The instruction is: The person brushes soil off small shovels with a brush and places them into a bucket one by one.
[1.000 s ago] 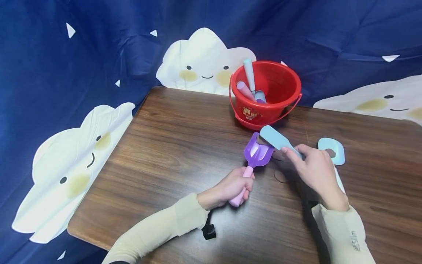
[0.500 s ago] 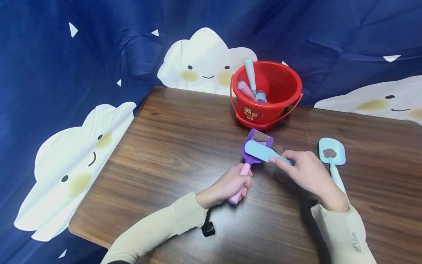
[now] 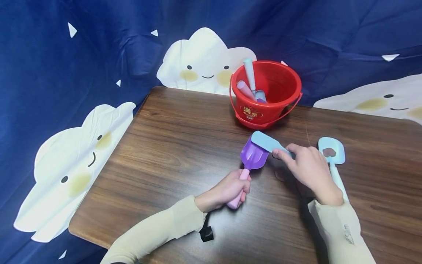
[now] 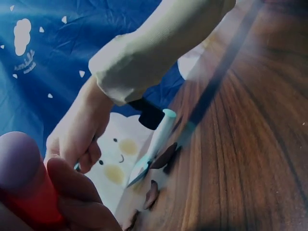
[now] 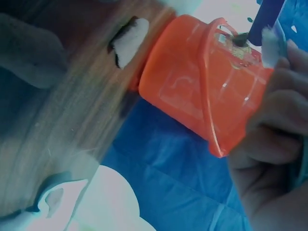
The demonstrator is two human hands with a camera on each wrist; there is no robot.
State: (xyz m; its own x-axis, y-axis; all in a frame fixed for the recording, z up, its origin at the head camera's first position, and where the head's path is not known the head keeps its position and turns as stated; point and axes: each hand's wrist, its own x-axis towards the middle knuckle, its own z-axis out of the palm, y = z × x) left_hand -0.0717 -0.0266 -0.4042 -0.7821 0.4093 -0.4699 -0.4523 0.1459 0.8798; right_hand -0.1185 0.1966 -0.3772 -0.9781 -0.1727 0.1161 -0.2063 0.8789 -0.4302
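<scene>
Table (image 3: 158,146), bucket (image 3: 267,114), blue shovel (image 3: 334,176), seemingly brown pieces (image 4: 164,157)

The head camera looks forward and down from above, taking in the wooden table (image 3: 171,143), both hands, the red bucket (image 3: 273,112) and the blue backdrop (image 3: 115,22). The left wrist camera sits close to the left hand (image 3: 232,187) and faces across, strongly tilted, toward the right hand (image 3: 310,168) and pale blue spade (image 3: 335,176), both shared with the head view. The right wrist camera, close and tilted too, faces the bucket, also seen from the head.
</scene>
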